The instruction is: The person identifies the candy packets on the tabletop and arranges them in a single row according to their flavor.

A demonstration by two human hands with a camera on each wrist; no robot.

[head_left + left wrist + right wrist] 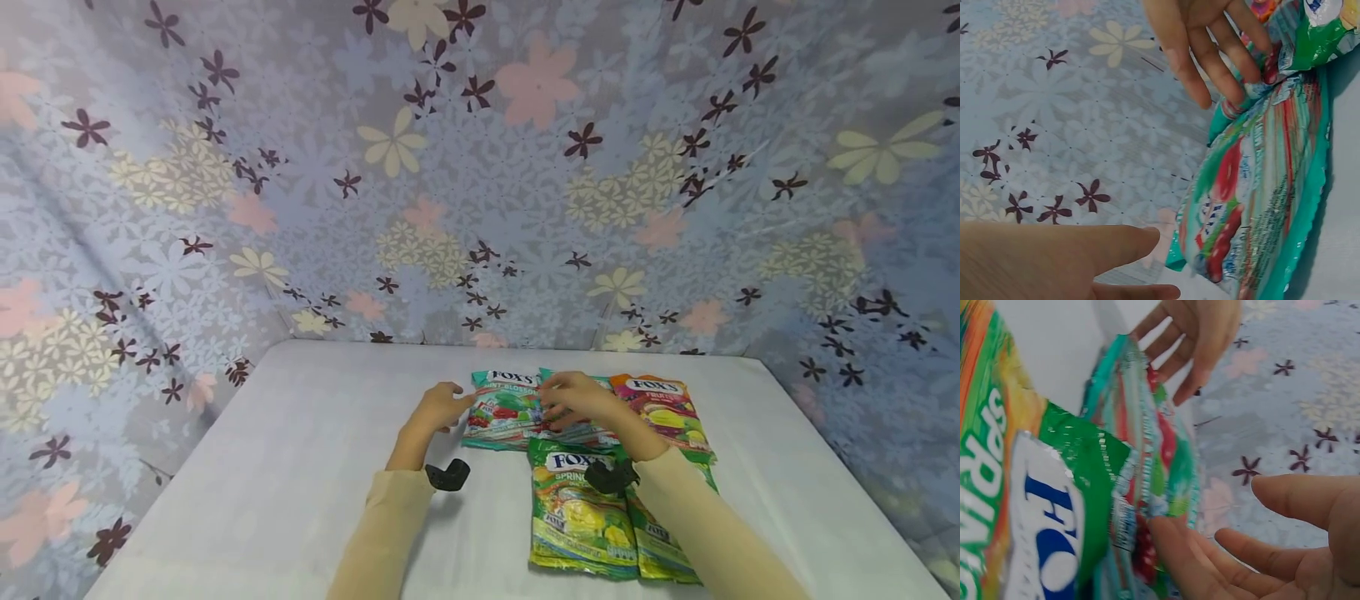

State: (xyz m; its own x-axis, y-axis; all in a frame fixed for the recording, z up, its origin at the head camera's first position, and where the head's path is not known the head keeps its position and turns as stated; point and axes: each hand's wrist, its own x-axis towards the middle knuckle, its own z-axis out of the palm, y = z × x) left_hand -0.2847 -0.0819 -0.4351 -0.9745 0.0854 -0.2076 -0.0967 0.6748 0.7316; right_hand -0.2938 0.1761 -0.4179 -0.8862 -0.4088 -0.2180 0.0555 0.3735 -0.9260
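Observation:
A teal Fox's candy bag (504, 410) lies face up in the back row. My left hand (438, 410) is beside its left edge, thumb and fingers apart and holding nothing. Over a second teal candy bag (577, 432) to the right is my right hand (588, 400), its fingers loosely bent; contact is hard to tell. In the left wrist view, the first teal bag (1235, 212) spreads beyond the fingers of the left hand (1097, 259). The right wrist view has the relaxed right hand (1272, 550) in front of teal wrapping (1169, 450).
An orange and purple Fox's bag (666, 412) lies at the back right. Nearer are a green and yellow bag (581, 517) and another green bag (663, 542), partly under the right forearm. The white table (300, 467) meets a flowered cloth wall (450, 208).

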